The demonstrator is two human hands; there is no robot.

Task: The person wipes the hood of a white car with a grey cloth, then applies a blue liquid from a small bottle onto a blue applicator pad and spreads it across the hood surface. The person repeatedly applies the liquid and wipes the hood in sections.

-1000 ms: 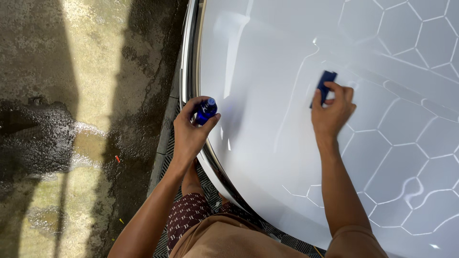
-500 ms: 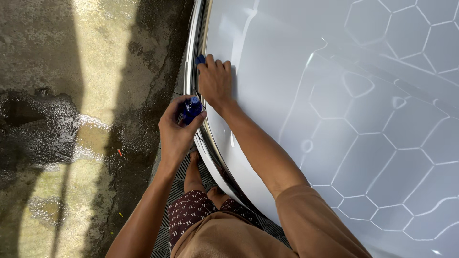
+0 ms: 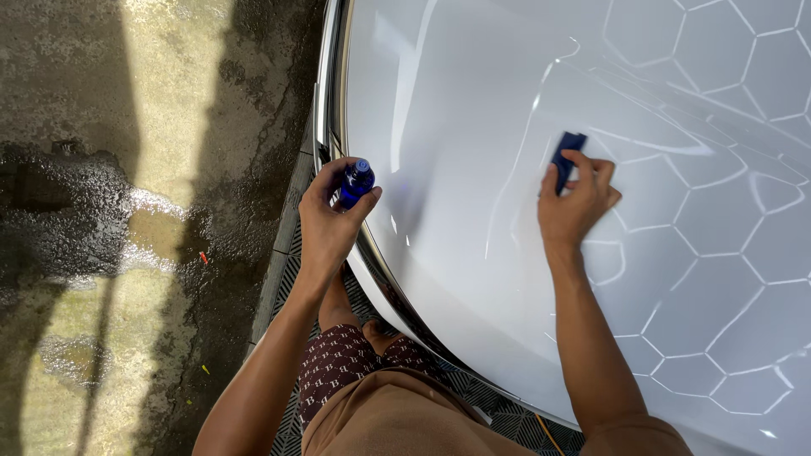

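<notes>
Blue pad (image 3: 568, 157), half a second ago beside the bottle (image 3: 356, 182) at the panel's (image 3: 473, 101) edge, now sits mid-frame under the right hand's (image 3: 576, 203) pressed-together fingers; left hand (image 3: 329, 215) stays curled round the bottle.

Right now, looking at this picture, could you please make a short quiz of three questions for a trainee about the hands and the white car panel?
1. True or false: the left hand holds a small blue bottle over the edge of the glossy white car panel.
2. What does the right hand press on the panel? A) a yellow sponge B) a small dark blue pad C) a grey brush
3. Fill in: the concrete ground beside the car looks partly ____.

Key
1. True.
2. B: the small dark blue pad shows above the fingertips, flat against the panel.
3. Wet: dark, shiny patches lie on it.
</notes>
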